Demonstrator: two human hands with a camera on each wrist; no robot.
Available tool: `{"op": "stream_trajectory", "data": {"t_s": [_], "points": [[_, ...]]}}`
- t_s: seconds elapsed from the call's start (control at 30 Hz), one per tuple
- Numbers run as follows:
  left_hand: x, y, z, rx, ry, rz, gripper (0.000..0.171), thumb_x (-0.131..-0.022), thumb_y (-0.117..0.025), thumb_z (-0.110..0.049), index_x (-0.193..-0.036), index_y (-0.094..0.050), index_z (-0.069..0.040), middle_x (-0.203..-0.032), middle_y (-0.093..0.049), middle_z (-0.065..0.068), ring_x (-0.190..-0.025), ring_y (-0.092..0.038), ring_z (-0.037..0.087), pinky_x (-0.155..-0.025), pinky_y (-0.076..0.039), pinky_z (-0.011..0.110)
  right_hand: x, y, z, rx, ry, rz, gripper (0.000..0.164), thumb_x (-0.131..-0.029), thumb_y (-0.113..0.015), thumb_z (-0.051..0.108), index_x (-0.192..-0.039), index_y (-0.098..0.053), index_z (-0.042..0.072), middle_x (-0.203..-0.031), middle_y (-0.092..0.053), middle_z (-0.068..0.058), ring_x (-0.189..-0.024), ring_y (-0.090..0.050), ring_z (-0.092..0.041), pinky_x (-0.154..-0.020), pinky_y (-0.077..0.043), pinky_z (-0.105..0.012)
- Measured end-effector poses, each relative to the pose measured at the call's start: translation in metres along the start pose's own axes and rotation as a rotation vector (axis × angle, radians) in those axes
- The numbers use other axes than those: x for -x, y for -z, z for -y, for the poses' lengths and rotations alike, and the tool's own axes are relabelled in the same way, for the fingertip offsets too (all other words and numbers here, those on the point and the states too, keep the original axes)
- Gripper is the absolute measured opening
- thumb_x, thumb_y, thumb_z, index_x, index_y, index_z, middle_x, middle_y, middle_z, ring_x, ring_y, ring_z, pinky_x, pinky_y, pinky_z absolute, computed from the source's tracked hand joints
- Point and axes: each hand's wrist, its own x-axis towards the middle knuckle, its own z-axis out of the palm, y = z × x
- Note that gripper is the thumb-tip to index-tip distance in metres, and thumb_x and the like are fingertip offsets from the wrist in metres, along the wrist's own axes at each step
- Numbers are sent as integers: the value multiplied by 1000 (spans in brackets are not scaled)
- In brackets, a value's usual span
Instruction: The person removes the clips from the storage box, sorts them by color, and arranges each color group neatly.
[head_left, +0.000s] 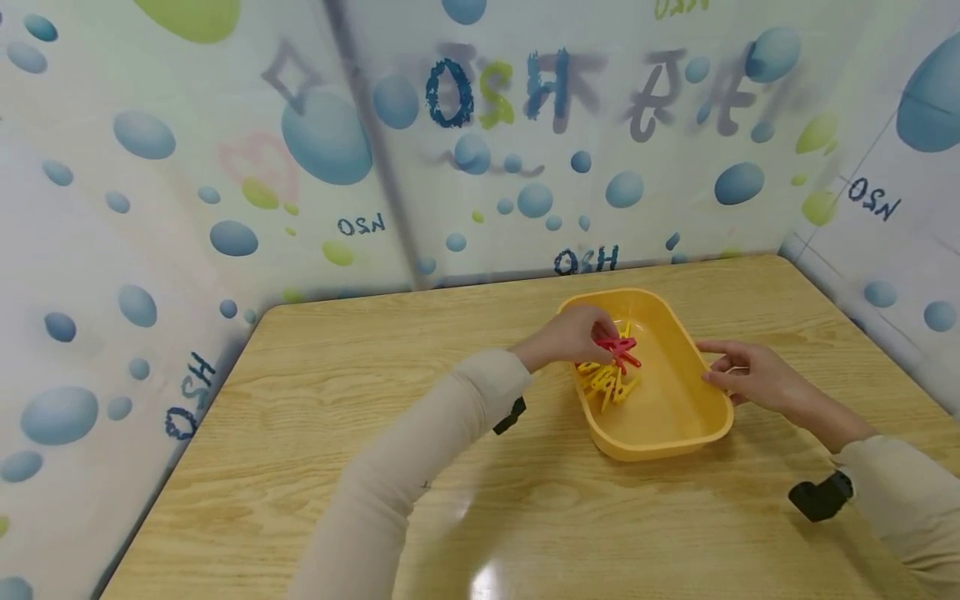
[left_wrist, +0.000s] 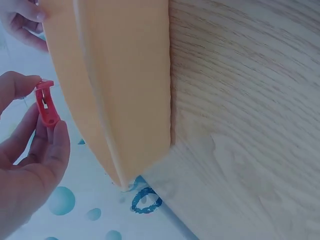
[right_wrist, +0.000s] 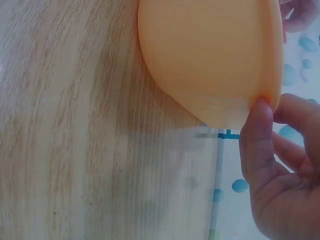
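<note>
One red clip [head_left: 618, 348] — one basin [head_left: 678, 433]

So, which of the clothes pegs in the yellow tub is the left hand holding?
The red peg. The left hand pinches it above the pile; the other pegs are yellow and lie loose in the tub.

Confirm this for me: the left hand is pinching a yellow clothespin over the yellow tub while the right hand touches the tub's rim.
Not quite: the clothespin pinched by the left hand is red, not yellow, as the left wrist view shows plainly. The yellow ones lie inside the yellow tub. The rest stands: the right hand touches the tub's rim.
</note>
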Motion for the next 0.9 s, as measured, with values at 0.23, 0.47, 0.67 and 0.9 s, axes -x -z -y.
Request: {"op": "stream_trajectory", "data": {"t_s": [0.23,0.47,0.67,0.9], "points": [[19,14,3,-7,-25,-29,29,-78,-70,-17,-105,-62,-8,-94,-59,-3,-83,-51,9,-69,-42,12,-1,0,2,-12,-10,2,60,-90,-55,22,-135,-28,-9,-95,-53,-16,-74,-55,-16,-63,-51,-30],[41,29,7,-20,-51,-61,29,-78,-69,-18,-105,-62,-8,-96,-60,-2,-85,-53,9,-72,-43,15,0,-1,0,-36,-3,-4,60,-90,-55,22,-135,-29,-8,-93,-53,-15,-71,-55,-14,-62,-51,-30],[63,40,27,37,-36,-111,24,-78,-69,-16,-100,-63,-8,-94,-60,0,-84,-55,12,-72,-46,19,1,-1,-1,-58,5,-2,61,-90,-55,23,-135,-28,-8,-94,-52,-16,-72,-56,-14,-62,-52,-30],[91,34,70,48,99,-195,23,-75,-71,-13,-97,-65,-6,-91,-62,3,-83,-57,16,-73,-47,25,0,-2,-1,-56,1,-5,59,-90,-55,21,-135,-29,-8,-93,-51,-16,-71,-56,-15,-62,-52,-31]]}}
